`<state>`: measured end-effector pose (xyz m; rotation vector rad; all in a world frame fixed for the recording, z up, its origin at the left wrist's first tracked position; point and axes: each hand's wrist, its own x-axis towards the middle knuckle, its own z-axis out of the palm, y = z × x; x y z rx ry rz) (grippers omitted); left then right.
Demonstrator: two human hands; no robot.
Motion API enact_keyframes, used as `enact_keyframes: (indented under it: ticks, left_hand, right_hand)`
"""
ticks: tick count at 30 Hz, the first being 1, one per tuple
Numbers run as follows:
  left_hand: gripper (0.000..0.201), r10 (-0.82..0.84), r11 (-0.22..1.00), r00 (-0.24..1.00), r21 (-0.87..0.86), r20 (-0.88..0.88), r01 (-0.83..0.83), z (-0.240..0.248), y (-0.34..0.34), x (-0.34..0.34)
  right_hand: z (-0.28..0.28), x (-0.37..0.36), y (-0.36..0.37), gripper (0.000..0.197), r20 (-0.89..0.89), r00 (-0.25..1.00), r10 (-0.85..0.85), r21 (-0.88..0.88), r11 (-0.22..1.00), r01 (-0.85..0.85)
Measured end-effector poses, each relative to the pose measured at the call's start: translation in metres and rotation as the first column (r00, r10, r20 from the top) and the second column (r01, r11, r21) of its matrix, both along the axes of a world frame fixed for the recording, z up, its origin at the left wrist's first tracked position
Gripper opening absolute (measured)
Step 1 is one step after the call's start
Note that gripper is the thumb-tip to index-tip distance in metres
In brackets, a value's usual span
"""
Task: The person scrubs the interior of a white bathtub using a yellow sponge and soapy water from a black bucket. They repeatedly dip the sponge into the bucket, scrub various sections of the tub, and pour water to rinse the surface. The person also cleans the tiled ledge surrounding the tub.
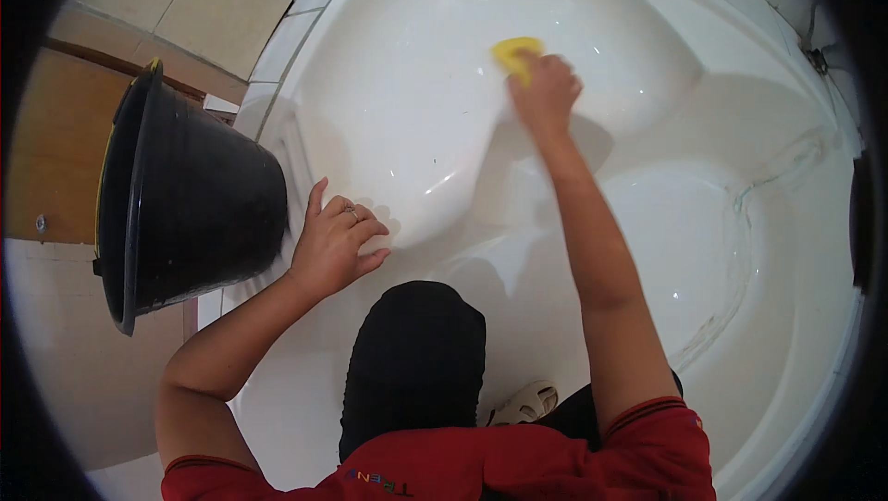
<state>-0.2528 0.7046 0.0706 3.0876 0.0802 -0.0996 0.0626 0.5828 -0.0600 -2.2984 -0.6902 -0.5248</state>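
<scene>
My right hand (pixel 546 92) is stretched far forward, closed on a yellow sponge (pixel 515 53) against the white surface of a bathtub (pixel 407 66). Hand and sponge are slightly blurred, and the fingers cover part of the sponge. Lower left, my left hand (pixel 339 240) is open with bent, spread fingers and a ring on one of them. It holds nothing and is over the tub's left side, close to a black bucket (pixel 213 196); whether it rests on the tub I cannot tell.
The bucket stands at the tub's left rim. A raised, moulded part (pixel 527 163) lies mid-tub, and a deeper basin (pixel 675 233) with a grimy streak (pixel 740 214) is at right. My dark-clad knee (pixel 413 353) and a beige clog (pixel 529 403) are below. Tiles (pixel 222 11) border the upper left.
</scene>
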Motion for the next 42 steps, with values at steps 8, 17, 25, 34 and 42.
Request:
enact_keyframes:
  ticks: [8, 17, 25, 34, 42]
  left_hand:
    - [0.024, 0.098, 0.995, 0.995, -0.026, 0.035, -0.098, -0.001, -0.001, 0.002]
    - [0.021, 0.095, 0.995, 0.995, -0.041, -0.031, -0.097, 0.001, 0.002, 0.002]
    - [0.019, 0.178, 0.942, 0.984, -0.285, -0.024, -0.178, 0.005, 0.014, -0.004]
    - [0.021, 0.187, 0.907, 0.982, -0.391, 0.036, -0.159, -0.001, 0.012, 0.006]
    - [0.022, 0.239, 0.906, 0.971, -0.367, 0.03, -0.212, 0.004, 0.014, 0.006]
  right_hand:
    - [-0.013, -0.111, 0.057, 0.044, -0.135, 0.712, 0.689, -0.046, 0.713, -0.699]
    - [0.012, 0.009, 0.073, 0.042, 0.081, 0.99, 0.119, -0.116, 0.987, -0.109]
    - [0.021, -0.143, 0.075, 0.047, -0.162, 0.657, 0.737, -0.205, 0.626, -0.753]
    - [0.028, -0.095, 0.083, 0.047, -0.445, 0.887, 0.128, -0.502, 0.784, -0.365]
    - [0.042, -0.065, 0.052, 0.047, -0.231, 0.856, 0.462, -0.336, 0.788, -0.516]
